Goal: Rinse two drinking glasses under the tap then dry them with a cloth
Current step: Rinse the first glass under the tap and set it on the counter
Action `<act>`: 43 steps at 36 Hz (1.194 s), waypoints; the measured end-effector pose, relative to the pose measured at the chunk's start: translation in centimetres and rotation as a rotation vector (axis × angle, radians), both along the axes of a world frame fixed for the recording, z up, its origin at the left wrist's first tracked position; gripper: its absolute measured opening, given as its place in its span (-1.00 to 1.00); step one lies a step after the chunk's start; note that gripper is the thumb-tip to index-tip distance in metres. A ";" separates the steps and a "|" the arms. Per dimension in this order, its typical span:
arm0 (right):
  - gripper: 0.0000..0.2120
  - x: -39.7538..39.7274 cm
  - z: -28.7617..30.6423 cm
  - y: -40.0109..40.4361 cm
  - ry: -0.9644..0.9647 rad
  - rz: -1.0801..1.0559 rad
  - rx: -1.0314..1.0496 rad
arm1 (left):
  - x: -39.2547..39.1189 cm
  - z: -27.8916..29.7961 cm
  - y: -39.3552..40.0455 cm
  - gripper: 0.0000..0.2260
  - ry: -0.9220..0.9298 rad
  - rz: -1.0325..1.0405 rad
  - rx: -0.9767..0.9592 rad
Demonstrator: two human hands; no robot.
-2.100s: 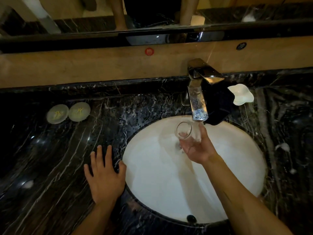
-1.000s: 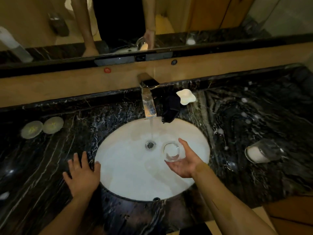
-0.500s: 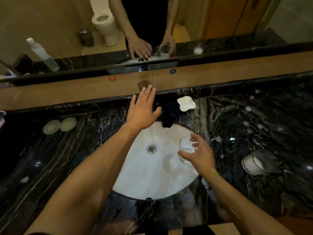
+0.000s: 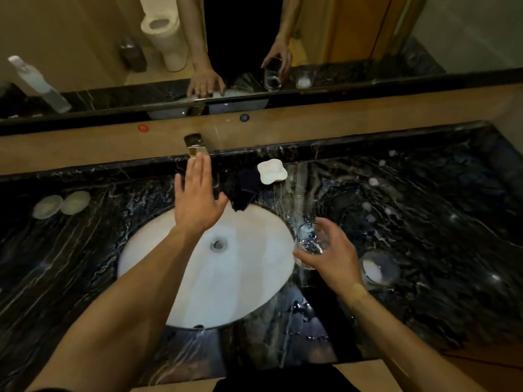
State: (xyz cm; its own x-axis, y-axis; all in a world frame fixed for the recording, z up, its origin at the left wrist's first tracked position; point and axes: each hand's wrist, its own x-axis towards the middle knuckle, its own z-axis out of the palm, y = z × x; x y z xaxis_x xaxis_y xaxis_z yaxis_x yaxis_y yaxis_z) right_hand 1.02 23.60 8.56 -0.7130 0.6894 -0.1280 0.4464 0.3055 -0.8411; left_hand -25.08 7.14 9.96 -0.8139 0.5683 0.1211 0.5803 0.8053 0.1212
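Observation:
My right hand (image 4: 332, 257) grips a clear drinking glass (image 4: 308, 241) at the right rim of the white basin (image 4: 240, 281), over the dark marble counter. My left hand (image 4: 196, 198) reaches flat, fingers straight, over the tap (image 4: 195, 144), whose handle shows just past my fingertips. No water stream is visible. A second glass (image 4: 379, 268) with something white in it stands on the counter right of my right hand. A dark cloth (image 4: 245, 189) lies behind the basin, right of the tap.
A white soap dish (image 4: 272, 171) sits beside the cloth. Two pale round coasters (image 4: 60, 205) lie at the counter's left. A mirror (image 4: 368, 38) runs along the back above a tan ledge. The counter's front edge is near my body.
The water stream has stopped. My left hand left the counter and reached onto the tap. My right hand carried the glass from under the tap to the basin's right rim.

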 end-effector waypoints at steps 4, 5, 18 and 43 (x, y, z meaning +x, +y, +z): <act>-0.20 0.4 0.7 2.4 0.014 -0.016 0.003 | 5.1 -2.2 0.3 -0.25 0.033 -0.051 0.028; -0.20 0.3 1.0 3.1 0.012 -0.023 0.019 | 7.1 -3.2 0.2 -0.28 -0.002 -0.109 0.049; -0.17 -0.3 0.5 11.8 -0.171 0.003 0.066 | 23.7 -11.0 -1.5 -0.29 -0.334 -0.722 -0.094; -0.18 1.9 -1.9 13.8 -0.237 0.019 0.091 | 24.2 -11.0 -1.3 -0.27 -0.358 -0.705 -0.162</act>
